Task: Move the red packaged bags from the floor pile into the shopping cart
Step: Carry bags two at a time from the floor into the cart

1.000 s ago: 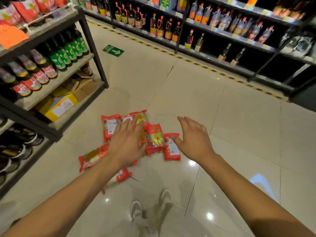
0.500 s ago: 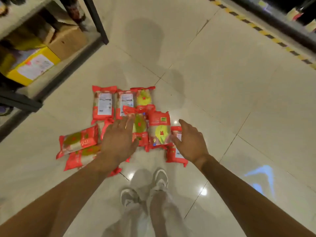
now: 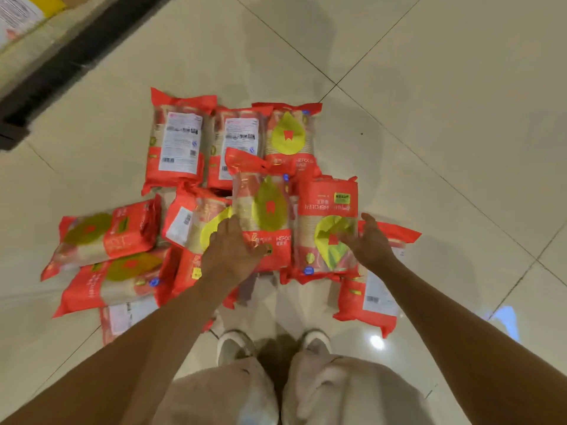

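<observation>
The red packaged bags (image 3: 181, 142) are still piled on the floor (image 3: 429, 102), none lifted, but the topmost two are now flanked by the left hand (image 3: 233, 253) and right hand (image 3: 371, 243), brought down closer, each grip spread and empty, so pickup seems imminent.

A single wide-angle view looks from the person's head steeply down at the floor (image 3: 429, 87), close over the pile of red bags (image 3: 178, 142), with shoes (image 3: 233, 345) at the lower edge and a shelf base (image 3: 61, 65) upper left.
</observation>
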Tool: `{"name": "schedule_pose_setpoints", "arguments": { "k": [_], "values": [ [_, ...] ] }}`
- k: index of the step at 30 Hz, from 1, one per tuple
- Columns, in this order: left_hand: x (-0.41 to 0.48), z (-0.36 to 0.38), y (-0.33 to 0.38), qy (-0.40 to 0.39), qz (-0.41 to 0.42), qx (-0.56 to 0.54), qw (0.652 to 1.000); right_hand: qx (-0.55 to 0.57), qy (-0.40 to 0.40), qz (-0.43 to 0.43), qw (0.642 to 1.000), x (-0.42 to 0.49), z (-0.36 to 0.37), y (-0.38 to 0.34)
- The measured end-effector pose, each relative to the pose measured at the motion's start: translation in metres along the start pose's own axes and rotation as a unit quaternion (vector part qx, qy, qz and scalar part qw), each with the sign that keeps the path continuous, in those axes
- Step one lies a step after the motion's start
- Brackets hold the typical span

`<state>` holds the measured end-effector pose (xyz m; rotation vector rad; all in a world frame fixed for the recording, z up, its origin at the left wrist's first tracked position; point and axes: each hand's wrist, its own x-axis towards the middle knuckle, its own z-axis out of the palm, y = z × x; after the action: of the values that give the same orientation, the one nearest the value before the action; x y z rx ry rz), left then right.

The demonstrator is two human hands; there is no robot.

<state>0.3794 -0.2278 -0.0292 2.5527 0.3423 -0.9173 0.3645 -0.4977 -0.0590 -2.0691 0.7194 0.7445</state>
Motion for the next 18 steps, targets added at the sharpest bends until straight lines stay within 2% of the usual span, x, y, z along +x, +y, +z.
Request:
{"name": "schedule_pose_setpoints", "arguments": {
  "k": [4,6,13,18],
  "values": [
    [0.067,0.026,-0.006,0.017,-0.027,-0.102,0.994,0.109,-0.005,0.006,0.994,0.074,0.025,0.032],
    [0.088,0.035,-0.005,0.039,-0.045,-0.138,0.989,0.171,-0.037,0.024,0.984,0.102,0.033,0.052],
    [0.096,0.034,-0.003,0.089,-0.018,-0.168,0.982,0.212,0.011,0.059,0.976,0.082,0.04,0.033],
    [0.033,-0.028,0.0,0.099,-0.03,-0.231,0.967,0.18,0.079,0.001,0.98,0.008,-0.003,-0.026]
  ]
}}
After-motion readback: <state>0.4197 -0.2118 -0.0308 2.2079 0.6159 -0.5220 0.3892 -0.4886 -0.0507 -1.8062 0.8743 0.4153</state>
